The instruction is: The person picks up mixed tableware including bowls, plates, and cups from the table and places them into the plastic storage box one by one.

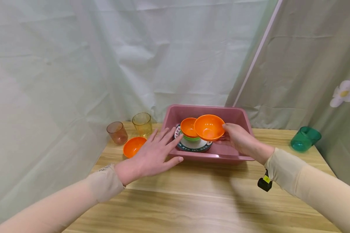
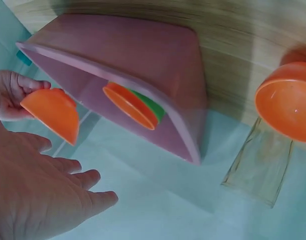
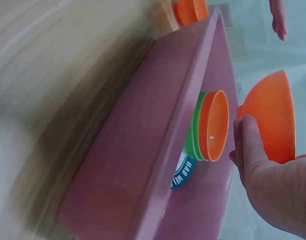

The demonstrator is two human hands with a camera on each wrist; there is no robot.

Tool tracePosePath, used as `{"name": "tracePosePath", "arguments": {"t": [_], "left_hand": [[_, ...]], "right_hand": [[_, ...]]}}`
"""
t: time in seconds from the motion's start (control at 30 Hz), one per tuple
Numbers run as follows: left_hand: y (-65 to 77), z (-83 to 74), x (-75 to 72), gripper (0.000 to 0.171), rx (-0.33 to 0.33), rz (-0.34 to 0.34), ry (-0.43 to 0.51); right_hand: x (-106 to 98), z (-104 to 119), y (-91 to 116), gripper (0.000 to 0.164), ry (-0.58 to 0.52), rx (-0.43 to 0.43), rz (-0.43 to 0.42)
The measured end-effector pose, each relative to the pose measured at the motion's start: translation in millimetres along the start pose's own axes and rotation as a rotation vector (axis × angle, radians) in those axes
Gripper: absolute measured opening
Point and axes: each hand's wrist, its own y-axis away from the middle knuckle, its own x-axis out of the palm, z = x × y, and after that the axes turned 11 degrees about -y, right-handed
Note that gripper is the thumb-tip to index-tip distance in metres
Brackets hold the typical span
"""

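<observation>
My right hand (image 1: 240, 140) grips an orange bowl (image 1: 209, 127) by its right side, holding it up over the pink basin (image 1: 210, 157). Inside the basin, a second orange bowl (image 3: 217, 126) is stacked on green bowls (image 3: 195, 131), on top of a plate with a dark lettered rim (image 1: 193, 149). My left hand (image 1: 153, 155) hovers palm down by the basin's front left corner, fingers spread, with nothing in it. Partly behind that hand, a third orange bowl (image 1: 133, 146) sits on the table.
Left of the basin stand a yellow glass (image 1: 142, 124) and a reddish-brown glass (image 1: 117, 133). A green glass (image 1: 304, 139) is at the table's right, tilted. The wooden table (image 1: 198, 200) extends in front of the basin; a pale curtain (image 1: 169, 58) hangs behind.
</observation>
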Motion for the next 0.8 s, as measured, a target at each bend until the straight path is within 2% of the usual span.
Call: {"name": "tracePosePath", "arguments": {"t": [0.33,0.57,0.8], "left_hand": [[-5.3,4.0,13.5,0.083,-0.027,0.021,0.033],[-8.2,3.3,16.7,0.082,-0.030,0.029,0.040],[-9.7,1.4,21.9,0.084,-0.030,0.062,0.036]], "right_hand": [[14,7,-33,0.052,0.028,0.007,-0.047],[22,12,-52,0.049,0.129,-0.018,-0.063],[22,9,-78,0.049,0.240,-0.015,-0.151]]}}
